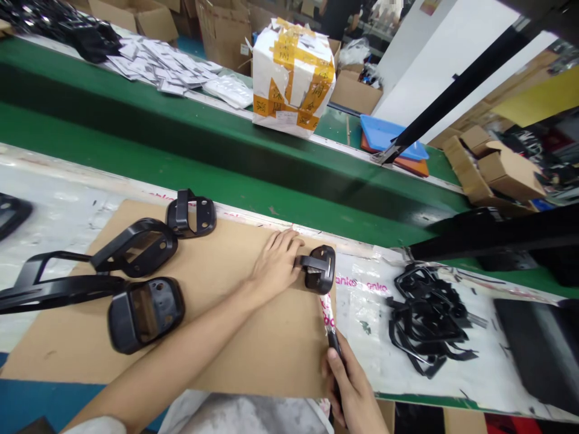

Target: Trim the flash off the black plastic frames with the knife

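My left hand [277, 264] is palm down over the brown cardboard sheet [253, 349], its thumb side closed around the looped bar of a black plastic bracket [322, 271] at the sheet's right edge. In my right hand [350, 386] is a slim tool with a black handle [333, 343], fingers wrapped round it. It points up toward that bracket; I cannot make out its far end. To the left, similar brackets lie on the cardboard: one at the back [192, 216], a looped one [138, 247] and a nearer one [147, 313].
A heap of black plastic frames [429, 322] lies to the right, beside a dark flat panel [538, 349]. Beyond the green conveyor [217, 154] stand a taped white box [292, 78], white packets [163, 63] and a blue tray [391, 135]. A black post [456, 90] slants across the right.
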`<act>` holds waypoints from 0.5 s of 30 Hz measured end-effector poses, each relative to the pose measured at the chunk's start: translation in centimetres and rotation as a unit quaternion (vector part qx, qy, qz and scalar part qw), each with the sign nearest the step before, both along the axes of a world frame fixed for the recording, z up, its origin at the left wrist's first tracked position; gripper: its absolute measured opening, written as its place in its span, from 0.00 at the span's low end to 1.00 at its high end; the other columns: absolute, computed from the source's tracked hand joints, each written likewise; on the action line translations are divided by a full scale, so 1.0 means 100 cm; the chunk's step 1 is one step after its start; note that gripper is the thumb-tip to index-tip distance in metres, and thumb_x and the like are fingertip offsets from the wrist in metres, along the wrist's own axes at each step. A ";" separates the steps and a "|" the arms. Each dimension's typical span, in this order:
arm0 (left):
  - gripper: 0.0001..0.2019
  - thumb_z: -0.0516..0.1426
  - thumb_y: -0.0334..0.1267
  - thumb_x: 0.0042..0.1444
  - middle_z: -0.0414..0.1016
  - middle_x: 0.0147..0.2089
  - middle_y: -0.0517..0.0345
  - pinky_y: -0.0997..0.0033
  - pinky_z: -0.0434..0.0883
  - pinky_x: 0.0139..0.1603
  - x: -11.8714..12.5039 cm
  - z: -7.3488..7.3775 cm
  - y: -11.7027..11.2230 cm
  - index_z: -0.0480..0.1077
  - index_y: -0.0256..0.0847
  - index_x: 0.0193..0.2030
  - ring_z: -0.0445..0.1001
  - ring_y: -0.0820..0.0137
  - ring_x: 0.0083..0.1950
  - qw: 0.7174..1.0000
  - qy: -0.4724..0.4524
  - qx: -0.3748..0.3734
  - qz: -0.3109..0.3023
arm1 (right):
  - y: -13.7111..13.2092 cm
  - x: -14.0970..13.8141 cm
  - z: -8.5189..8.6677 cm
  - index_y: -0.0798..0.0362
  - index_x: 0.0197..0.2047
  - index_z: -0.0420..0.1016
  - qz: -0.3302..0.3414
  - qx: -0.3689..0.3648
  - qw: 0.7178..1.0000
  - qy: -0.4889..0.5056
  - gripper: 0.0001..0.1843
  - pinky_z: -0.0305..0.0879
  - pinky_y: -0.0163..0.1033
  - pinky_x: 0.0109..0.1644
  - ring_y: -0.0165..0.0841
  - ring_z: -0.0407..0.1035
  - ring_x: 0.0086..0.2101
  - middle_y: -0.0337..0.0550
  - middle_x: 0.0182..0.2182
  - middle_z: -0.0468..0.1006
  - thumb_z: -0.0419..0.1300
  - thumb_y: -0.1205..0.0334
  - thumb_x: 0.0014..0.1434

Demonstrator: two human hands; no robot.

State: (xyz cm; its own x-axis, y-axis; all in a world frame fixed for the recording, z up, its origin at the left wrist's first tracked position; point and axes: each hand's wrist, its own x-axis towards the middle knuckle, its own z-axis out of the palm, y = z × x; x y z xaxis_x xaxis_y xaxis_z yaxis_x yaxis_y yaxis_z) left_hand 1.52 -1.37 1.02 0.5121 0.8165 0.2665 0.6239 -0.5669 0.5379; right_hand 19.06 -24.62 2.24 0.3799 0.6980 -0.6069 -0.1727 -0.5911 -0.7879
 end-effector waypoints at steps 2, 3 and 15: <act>0.23 0.59 0.23 0.57 0.67 0.69 0.40 0.45 0.56 0.79 0.001 0.000 -0.001 0.69 0.36 0.61 0.60 0.52 0.75 1.000 0.004 0.005 0.001 | 0.003 0.000 0.002 0.41 0.57 0.85 -0.047 0.008 0.999 0.018 0.31 0.76 0.32 0.32 0.36 0.79 0.38 0.46 0.49 0.84 0.76 0.38 0.54; 0.23 0.58 0.23 0.58 0.67 0.69 0.40 0.45 0.56 0.80 0.001 0.000 -0.001 0.68 0.36 0.61 0.60 0.52 0.75 1.000 0.004 0.005 0.002 | 0.003 0.000 0.004 0.41 0.56 0.86 -0.069 0.003 0.997 0.027 0.31 0.78 0.33 0.36 0.37 0.79 0.41 0.46 0.54 0.83 0.77 0.38 0.52; 0.22 0.56 0.24 0.62 0.68 0.70 0.41 0.45 0.54 0.80 0.004 -0.001 -0.003 0.67 0.35 0.63 0.60 0.54 0.76 1.000 0.001 -0.005 0.012 | 0.000 -0.033 0.008 0.49 0.49 0.84 -0.122 0.013 0.992 0.027 0.28 0.49 0.26 0.15 0.23 0.54 0.16 0.35 0.22 0.71 0.72 0.35 0.58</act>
